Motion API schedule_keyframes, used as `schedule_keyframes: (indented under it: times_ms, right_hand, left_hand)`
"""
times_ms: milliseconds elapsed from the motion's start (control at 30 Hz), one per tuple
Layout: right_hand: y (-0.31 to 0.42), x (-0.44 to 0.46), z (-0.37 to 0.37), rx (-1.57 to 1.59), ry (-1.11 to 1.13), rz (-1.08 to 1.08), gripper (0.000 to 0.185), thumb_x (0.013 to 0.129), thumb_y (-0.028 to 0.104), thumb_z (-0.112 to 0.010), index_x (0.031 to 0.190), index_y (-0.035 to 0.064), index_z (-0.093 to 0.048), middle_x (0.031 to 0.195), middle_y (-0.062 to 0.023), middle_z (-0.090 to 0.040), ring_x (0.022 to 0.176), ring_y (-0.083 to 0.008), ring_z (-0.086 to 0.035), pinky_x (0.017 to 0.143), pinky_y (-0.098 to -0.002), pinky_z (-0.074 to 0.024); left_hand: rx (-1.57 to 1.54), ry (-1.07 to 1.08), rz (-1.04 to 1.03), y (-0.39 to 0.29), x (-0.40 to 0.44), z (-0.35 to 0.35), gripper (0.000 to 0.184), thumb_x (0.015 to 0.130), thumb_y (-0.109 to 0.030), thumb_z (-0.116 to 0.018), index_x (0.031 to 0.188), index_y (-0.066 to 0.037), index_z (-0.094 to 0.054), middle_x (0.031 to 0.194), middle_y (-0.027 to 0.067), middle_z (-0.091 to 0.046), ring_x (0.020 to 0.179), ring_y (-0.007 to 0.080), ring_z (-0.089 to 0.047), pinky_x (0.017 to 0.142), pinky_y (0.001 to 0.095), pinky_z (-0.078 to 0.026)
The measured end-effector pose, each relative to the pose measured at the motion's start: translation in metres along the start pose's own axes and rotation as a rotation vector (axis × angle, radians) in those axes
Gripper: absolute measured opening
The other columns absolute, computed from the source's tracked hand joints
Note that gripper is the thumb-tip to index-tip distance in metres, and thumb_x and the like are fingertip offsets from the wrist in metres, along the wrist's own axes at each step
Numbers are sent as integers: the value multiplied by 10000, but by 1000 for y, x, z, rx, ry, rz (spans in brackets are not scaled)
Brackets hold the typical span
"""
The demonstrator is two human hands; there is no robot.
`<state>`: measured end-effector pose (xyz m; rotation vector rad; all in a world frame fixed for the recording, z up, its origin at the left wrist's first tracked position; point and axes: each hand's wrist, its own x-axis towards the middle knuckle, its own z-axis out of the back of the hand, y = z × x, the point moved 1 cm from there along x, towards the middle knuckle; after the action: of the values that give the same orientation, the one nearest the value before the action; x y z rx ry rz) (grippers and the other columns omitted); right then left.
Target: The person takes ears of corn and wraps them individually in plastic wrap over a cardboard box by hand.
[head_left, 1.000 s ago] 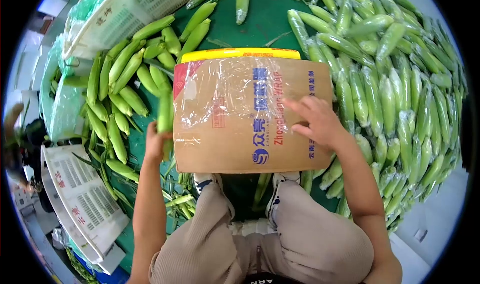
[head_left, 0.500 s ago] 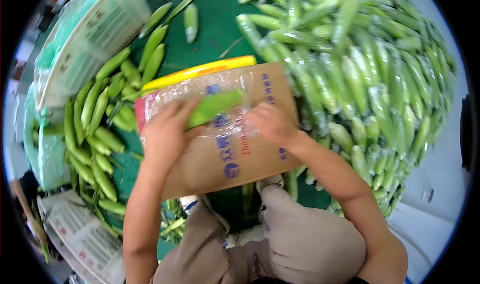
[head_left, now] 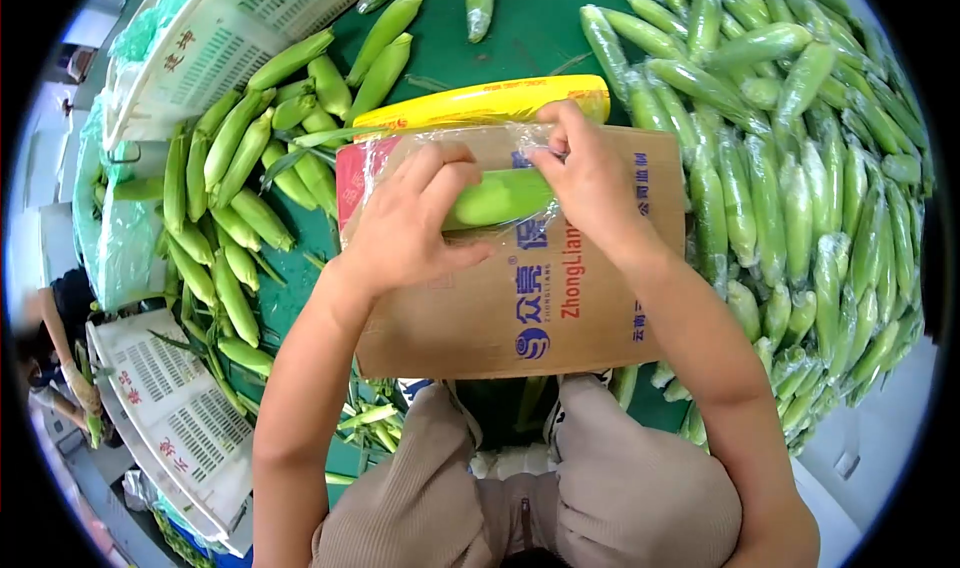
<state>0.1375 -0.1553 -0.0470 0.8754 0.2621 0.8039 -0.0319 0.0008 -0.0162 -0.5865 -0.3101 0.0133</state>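
Note:
A green ear of corn in its husk (head_left: 502,196) lies crosswise on a cardboard box (head_left: 450,318) with blue and red print. My left hand (head_left: 415,218) rests at the corn's left end, thumb and fingers apart around it. At the corn's right end, my right hand (head_left: 585,168) pinches the clear plastic film (head_left: 510,140) with bent fingers. The film is spread over the box top, and its edges are hard to make out. Behind the box sits a yellow roll (head_left: 480,100).
Unwrapped corn (head_left: 235,158) is piled at the left beside white crates (head_left: 215,43) (head_left: 180,398). Film-wrapped corn (head_left: 780,178) forms a large heap at the right. Another person's arm (head_left: 70,363) shows at the far left. Green table surface (head_left: 530,18) shows behind the roll.
Since one second ago, my left hand has brought an ear of corn from the left onto the box. My right hand has moved up to the film near the box's back edge.

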Motion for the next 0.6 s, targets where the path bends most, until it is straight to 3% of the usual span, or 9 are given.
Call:
schedule_keyframes:
  times_ms: [33, 167, 267, 300, 400, 433, 467, 500, 600]
  right_hand:
    - [-4, -2, -3, -79, -1, 139, 391, 878, 192, -778, 1223, 66, -645, 994, -150, -675, 914, -343, -659, 799, -431, -531]
    - [3, -31, -6, -398, 17, 540, 526, 810, 311, -832, 1211, 65, -596, 1150, -125, -646, 1057, -310, -626, 875, -421, -504]
    - [5, -37, -8, -522, 90, 596, 727, 710, 455, -858, 1236, 42, -574, 1172, -94, -584, 1076, -287, -589, 890, -426, -486]
    - [3, -32, -8, -515, 145, 570, 773, 703, 466, -858, 1277, 38, -565, 1148, -90, -583, 1062, -285, -590, 886, -424, -488]
    - [-6, -20, -12, -468, 159, 552, 873, 703, 456, -867, 1408, 65, -531, 1086, -78, -577, 1031, -280, -588, 866, -413, -499]
    - [-6, -22, -13, -460, 130, 557, 857, 706, 445, -869, 1405, 76, -538, 1078, -78, -578, 1025, -281, -588, 859, -411, -501]
    - [-6, -25, -14, -450, 114, 564, 840, 710, 433, -872, 1402, 87, -545, 1071, -78, -578, 1019, -282, -588, 852, -409, -503]
    - [-6, -26, -12, -407, 70, 599, 795, 726, 417, -865, 1406, 133, -566, 1037, -74, -573, 1001, -280, -586, 831, -398, -505]
    - [-7, -32, -6, -466, 87, 526, 760, 731, 410, -863, 1394, 162, -585, 1018, -67, -569, 970, -279, -588, 805, -399, -512]
  left_hand:
    - [113, 30, -57, 1, -3, 1, 513, 672, -234, -900, 1056, -79, -597, 1203, 114, -608, 1084, 356, -590, 910, 435, -496]
    - [222, 84, -8, 6, -7, -12, 561, 628, -298, -920, 1032, -89, -594, 1184, 107, -621, 1080, 346, -590, 903, 454, -484]
    - [46, 10, -46, 26, -14, -9, 540, 671, -341, -907, 1030, -87, -594, 1174, 116, -633, 1091, 345, -592, 921, 468, -480]
    - [112, -189, -67, 22, -21, -3, 591, 659, -373, -923, 1062, -86, -599, 1158, 116, -647, 1092, 350, -592, 963, 472, -479]
    - [193, -237, 479, 0, -82, 10, 1000, 554, -397, -990, 1396, -59, -570, 1200, 136, -548, 1093, 330, -563, 1021, 472, -463]
    - [194, -95, 602, 4, -103, 11, 1112, 557, -351, -1008, 1514, -89, -505, 1230, 140, -494, 1094, 303, -543, 973, 433, -476]
    - [-137, -94, 842, 4, -115, 12, 903, 655, -264, -973, 1459, -111, -592, 1153, 106, -531, 1020, 241, -562, 879, 363, -490]
    - [-74, -108, 846, 6, -125, 12, 693, 704, -232, -932, 1336, -123, -669, 1028, 93, -561, 923, 245, -582, 803, 359, -506]
    - [359, -224, 596, 16, -120, 9, 157, 862, -182, -788, 1011, -136, -776, 743, 71, -583, 702, 292, -611, 699, 389, -517]
